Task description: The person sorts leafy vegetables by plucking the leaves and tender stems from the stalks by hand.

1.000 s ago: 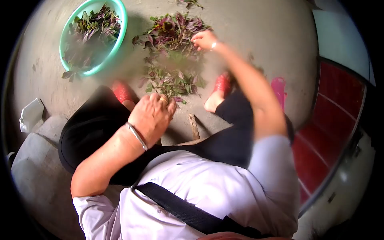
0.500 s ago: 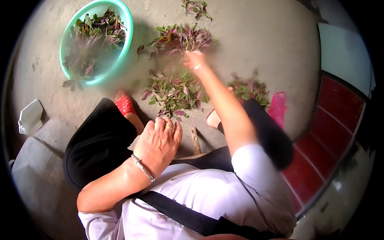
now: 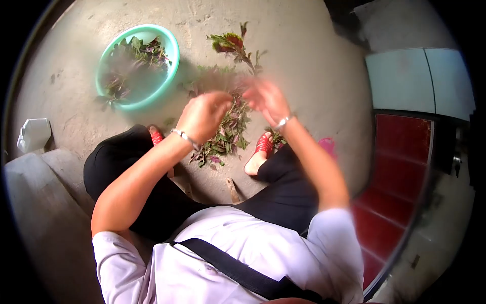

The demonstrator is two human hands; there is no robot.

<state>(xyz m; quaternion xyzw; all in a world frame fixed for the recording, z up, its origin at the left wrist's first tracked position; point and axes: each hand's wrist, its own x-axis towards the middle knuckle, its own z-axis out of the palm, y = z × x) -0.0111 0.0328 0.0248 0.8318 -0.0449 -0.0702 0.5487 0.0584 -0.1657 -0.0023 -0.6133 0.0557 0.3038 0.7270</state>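
Note:
My right hand [image 3: 267, 103], blurred by motion, pinches a leafy stem [image 3: 237, 48] with red and green leaves, which looks like red amaranth and points away from me. Close by on the left is my left hand [image 3: 205, 115], its fingers curled; whatever they may hold is hidden. Below and between the hands, a pile of loose purple-green leaves [image 3: 228, 134] lies on the floor. Another pile of stems [image 3: 215, 76], partly smeared, is just beyond my hands. A turquoise basin [image 3: 173, 55] with picked leaves [image 3: 144, 53] inside stands to the left.
My feet in red sandals [image 3: 263, 144] flank the leaf pile. A bit of wood [image 3: 232, 190] shows between my legs. A white plastic container [image 3: 34, 134] is at far left. Red panels [image 3: 402, 157] and a pale cabinet [image 3: 402, 81] line the right. Something pink [image 3: 328, 147] lies beyond my right knee.
My right hand has come back from the far pile, now with a leafy stem. My left hand has risen forward from my lap to meet it. The view has shifted somewhat.

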